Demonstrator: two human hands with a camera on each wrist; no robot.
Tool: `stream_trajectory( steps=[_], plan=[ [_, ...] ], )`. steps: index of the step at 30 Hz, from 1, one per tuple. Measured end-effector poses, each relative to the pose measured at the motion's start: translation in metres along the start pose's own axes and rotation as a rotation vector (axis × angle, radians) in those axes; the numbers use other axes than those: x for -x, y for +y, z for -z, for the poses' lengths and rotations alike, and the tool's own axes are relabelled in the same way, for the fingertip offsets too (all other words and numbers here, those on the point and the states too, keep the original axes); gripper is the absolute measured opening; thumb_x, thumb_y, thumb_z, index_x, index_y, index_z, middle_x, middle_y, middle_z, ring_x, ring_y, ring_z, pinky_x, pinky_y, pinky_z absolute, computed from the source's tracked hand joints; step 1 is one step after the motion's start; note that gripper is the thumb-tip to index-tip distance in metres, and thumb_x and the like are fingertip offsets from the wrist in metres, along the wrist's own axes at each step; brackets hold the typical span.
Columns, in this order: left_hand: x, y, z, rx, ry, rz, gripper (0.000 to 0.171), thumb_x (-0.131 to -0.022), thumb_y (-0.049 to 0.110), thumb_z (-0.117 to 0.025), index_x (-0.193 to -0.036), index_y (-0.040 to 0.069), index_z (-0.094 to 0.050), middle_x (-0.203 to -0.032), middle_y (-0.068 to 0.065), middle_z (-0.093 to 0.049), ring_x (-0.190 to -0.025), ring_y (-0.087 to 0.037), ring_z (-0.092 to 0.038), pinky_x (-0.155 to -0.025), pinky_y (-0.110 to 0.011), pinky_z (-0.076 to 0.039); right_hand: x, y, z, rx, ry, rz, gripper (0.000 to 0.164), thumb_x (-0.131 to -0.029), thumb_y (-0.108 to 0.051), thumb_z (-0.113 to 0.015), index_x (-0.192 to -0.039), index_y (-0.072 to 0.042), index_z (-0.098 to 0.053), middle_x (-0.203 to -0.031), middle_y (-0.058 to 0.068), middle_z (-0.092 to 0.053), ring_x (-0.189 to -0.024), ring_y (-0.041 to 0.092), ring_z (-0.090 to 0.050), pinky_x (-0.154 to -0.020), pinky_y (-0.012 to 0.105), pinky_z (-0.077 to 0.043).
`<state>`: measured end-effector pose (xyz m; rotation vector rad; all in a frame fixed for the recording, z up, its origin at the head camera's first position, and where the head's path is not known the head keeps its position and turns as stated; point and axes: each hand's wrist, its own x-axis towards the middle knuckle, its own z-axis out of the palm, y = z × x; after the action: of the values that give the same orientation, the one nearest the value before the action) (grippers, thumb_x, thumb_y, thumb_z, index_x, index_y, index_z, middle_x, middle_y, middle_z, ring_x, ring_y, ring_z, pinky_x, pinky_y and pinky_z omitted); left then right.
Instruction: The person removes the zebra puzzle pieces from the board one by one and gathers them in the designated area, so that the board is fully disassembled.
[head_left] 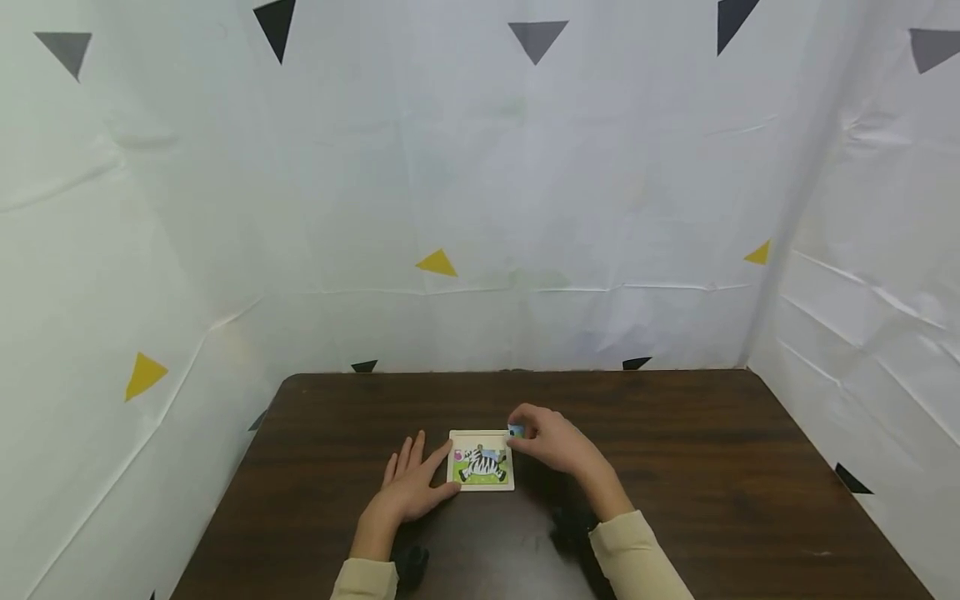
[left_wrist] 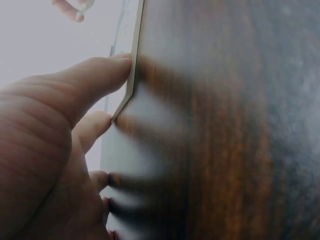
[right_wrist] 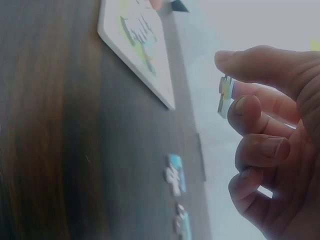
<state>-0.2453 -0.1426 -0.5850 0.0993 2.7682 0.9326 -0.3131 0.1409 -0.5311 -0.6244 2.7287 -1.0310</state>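
Note:
A square wooden puzzle board (head_left: pixel 487 488) lies on the table, with a zebra picture (head_left: pixel 482 467) on green filling its lower part and a pale bare strip along the top. Fingers spread, my left hand (head_left: pixel 408 492) rests at the board's left side; its thumb (left_wrist: pixel 102 75) touches the rim and its index finger touches near a corner. My right hand (head_left: pixel 558 442) pinches a small puzzle piece (right_wrist: pixel 225 95) between thumb and index finger, just above the board's upper right corner. The piece shows blue in the head view.
In the right wrist view, two loose puzzle pieces (right_wrist: pixel 175 172) lie on the dark wooden table (head_left: pixel 712 467), beyond the board; the right hand hides them in the head view. White sheeting (head_left: pixel 480 183) with coloured triangles surrounds the table's back and sides.

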Motion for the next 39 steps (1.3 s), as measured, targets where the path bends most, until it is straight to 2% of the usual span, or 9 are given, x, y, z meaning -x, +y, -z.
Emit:
stream_trajectory(
  steps=[6, 14, 19, 26, 33, 39],
  plan=[
    [0.006, 0.005, 0.003, 0.032, -0.010, -0.013, 0.084, -0.096, 0.064, -0.072, -0.167, 0.031, -0.042, -0.181, -0.023, -0.008, -0.167, -0.049, -0.001, -0.131, -0.072, 0.002, 0.010, 0.008, 0.012, 0.019, 0.026, -0.039, 0.032, -0.099, -0.025, -0.080, -0.128, -0.015, -0.071, -0.086, -0.002, -0.063, -0.073, 0.016, -0.055, -0.062, 0.034, -0.045],
    [-0.003, 0.004, -0.001, 0.020, 0.001, -0.018, 0.084, -0.097, 0.064, -0.069, -0.168, 0.033, -0.040, -0.182, -0.020, -0.006, -0.168, -0.048, 0.000, -0.132, -0.070, 0.002, 0.019, 0.026, 0.042, -0.002, 0.060, -0.033, 0.034, -0.102, -0.022, -0.076, -0.132, -0.009, -0.069, -0.084, -0.001, -0.065, -0.071, 0.016, -0.056, -0.064, 0.033, -0.047],
    [-0.011, -0.006, -0.009, 0.002, 0.005, -0.024, 0.086, -0.095, 0.071, -0.066, -0.169, 0.037, -0.037, -0.183, -0.018, -0.003, -0.168, -0.046, 0.003, -0.131, -0.071, 0.003, 0.025, 0.042, 0.059, -0.012, 0.093, -0.032, 0.034, -0.103, -0.021, -0.075, -0.132, -0.005, -0.068, -0.083, 0.003, -0.064, -0.071, 0.017, -0.056, -0.065, 0.034, -0.047],
    [-0.014, -0.007, -0.013, -0.033, 0.022, -0.013, 0.084, -0.096, 0.068, -0.067, -0.169, 0.037, -0.038, -0.183, -0.014, -0.004, -0.169, -0.042, 0.001, -0.133, -0.067, 0.000, 0.033, 0.064, 0.075, 0.010, 0.086, -0.102, 0.039, -0.104, -0.025, -0.073, -0.135, -0.001, -0.066, -0.091, 0.004, -0.067, -0.078, 0.017, -0.059, -0.070, 0.035, -0.050],
    [-0.003, 0.004, -0.003, 0.016, 0.022, -0.033, 0.084, -0.096, 0.065, -0.070, -0.168, 0.032, -0.040, -0.181, -0.021, -0.008, -0.168, -0.048, -0.001, -0.132, -0.071, 0.001, 0.041, 0.088, 0.084, 0.028, 0.047, -0.209, 0.038, -0.103, -0.024, -0.073, -0.132, 0.000, -0.067, -0.099, 0.009, -0.070, -0.085, 0.020, -0.063, -0.074, 0.040, -0.054],
    [-0.002, 0.003, -0.005, -0.003, 0.014, -0.024, 0.084, -0.097, 0.066, -0.067, -0.169, 0.034, -0.037, -0.182, -0.019, -0.004, -0.168, -0.045, 0.002, -0.132, -0.069, 0.003, 0.043, 0.102, 0.080, 0.008, 0.030, -0.221, 0.036, -0.102, -0.022, -0.075, -0.130, 0.000, -0.067, -0.093, 0.009, -0.070, -0.079, 0.020, -0.060, -0.070, 0.038, -0.050]
  ],
)
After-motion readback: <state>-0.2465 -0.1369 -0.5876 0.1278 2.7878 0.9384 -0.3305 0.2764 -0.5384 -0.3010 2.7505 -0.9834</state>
